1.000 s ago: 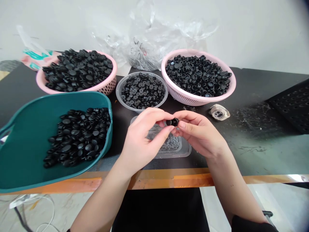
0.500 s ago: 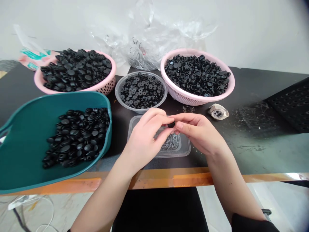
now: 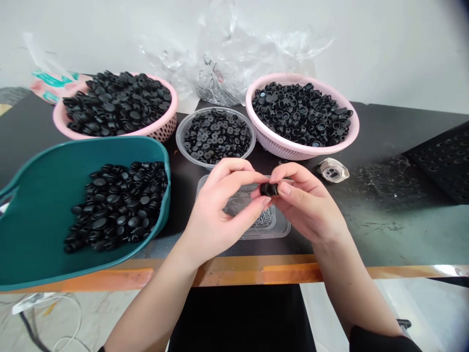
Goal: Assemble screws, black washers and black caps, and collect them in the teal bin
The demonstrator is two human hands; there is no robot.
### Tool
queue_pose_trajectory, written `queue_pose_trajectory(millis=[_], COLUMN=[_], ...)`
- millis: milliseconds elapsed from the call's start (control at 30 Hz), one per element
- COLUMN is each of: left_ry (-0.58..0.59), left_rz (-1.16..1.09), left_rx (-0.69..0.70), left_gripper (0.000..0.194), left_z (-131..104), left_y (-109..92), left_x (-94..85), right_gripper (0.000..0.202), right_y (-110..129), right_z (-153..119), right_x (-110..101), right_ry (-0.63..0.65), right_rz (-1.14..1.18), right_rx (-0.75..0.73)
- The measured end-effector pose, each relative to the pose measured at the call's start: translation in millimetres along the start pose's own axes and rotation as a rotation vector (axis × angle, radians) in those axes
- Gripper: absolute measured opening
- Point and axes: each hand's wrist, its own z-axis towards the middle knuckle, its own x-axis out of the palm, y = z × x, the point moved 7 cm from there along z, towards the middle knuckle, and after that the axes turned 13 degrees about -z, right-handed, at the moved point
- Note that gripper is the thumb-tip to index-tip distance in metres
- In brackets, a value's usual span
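Between my two hands is a small black plastic knob-like part [image 3: 268, 189], held level above a clear shallow tray [image 3: 282, 231]. My right hand [image 3: 311, 205] pinches its right end between thumb and fingers. The fingertips and thumb of my left hand [image 3: 220, 210] close on its left end. Under the hands, the tray holds many small metal screws [image 3: 261, 219], partly hidden by my fingers. Just behind stands a round clear tub [image 3: 179, 142] of flat black discs with holes [image 3: 216, 137].
At the left is a green bin [image 3: 36, 210] of black knobs [image 3: 117, 210]. Behind it sits a pink basket [image 3: 172, 105] of similar parts; another pink basket [image 3: 355, 129] holds hollow black caps [image 3: 304, 115]. A tape-wrapped object [image 3: 333, 170] and black perforated box [image 3: 443, 161] lie right.
My hands have shifted slightly right and opened apart a little. More of the black part now shows between my fingertips, lying sideways.
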Motion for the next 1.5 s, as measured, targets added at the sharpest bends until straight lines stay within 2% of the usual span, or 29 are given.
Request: queue_pose_trajectory(millis=[133,333,567,800,1033,1333,1433,1500], left_ry=[-0.022,-0.032,-0.057,-0.063,-0.046,-0.029,-0.014,-0.006], left_rz=[-0.047,-0.111,-0.085,-0.092,-0.100,-0.136,-0.126,-0.113], left_rx=[-0.022,-0.044,-0.093,-0.121,-0.141,-0.136,-0.135,-0.141], left_gripper=[0.017,0.022,0.029,0.026,0.023,0.022,0.026,0.029], left_z=[-1.3,-3.7,-5.6,-5.1,-4.2,-4.3,-4.0,-3.5], left_y=[2.6,6.7,10.6,11.3,11.8,13.4,13.1,13.0], left_x=[-1.6,-2.3,-3.5,-4.6,-3.8,-1.0,-0.7,-0.7], right_gripper=[0.005,0.007,0.008,0.006,0.011,0.011,0.019,0.023], right_y=[1.2,3.9,5.1,4.7,8.2,5.9,5.2,7.8], right_z=[-1.8,-4.2,-3.6,-2.9,-2.4,-3.2,-1.8,-0.8], right_x=[2.4,-3.0,-5.3,-2.4,-6.2,-9.8,-11.0,-9.0], right_ry=[-0.003,-0.106,-0.178,-0.132,-0.130,-0.063,-0.067,-0.064], right_rz=[-0.013,-0.046,-0.031,0.035,-0.023,-0.081,-0.160,-0.315], right_rx=[-0.012,-0.067,-0.068,0.002,0.015,0.022,0.025,-0.025])
